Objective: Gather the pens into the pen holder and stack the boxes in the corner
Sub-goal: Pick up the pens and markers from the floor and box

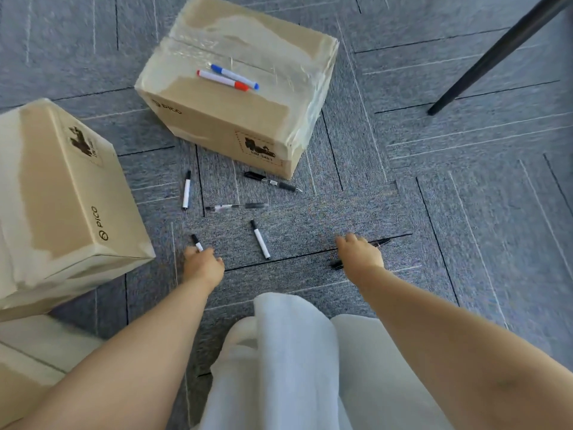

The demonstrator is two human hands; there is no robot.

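Several pens lie scattered on the grey carpet. My left hand [203, 263] grips a white marker with a black cap [197, 242]. My right hand [359, 251] curls over a black pen [383, 242] whose ends stick out on both sides. Between the hands lies another white marker [260, 239]. Farther off are a clear pen [237, 207], a black pen [273, 182] and a white marker [186, 193]. A red-capped marker [221, 80] and a blue-capped marker [234, 76] rest on top of the taped cardboard box [217, 119]. A second cardboard box [62, 206] stands at the left. No pen holder is in view.
A black chair leg [496, 54] slants down at the upper right. My knees in light trousers [285, 352] fill the bottom centre. Part of another cardboard box [28, 361] shows at the lower left.
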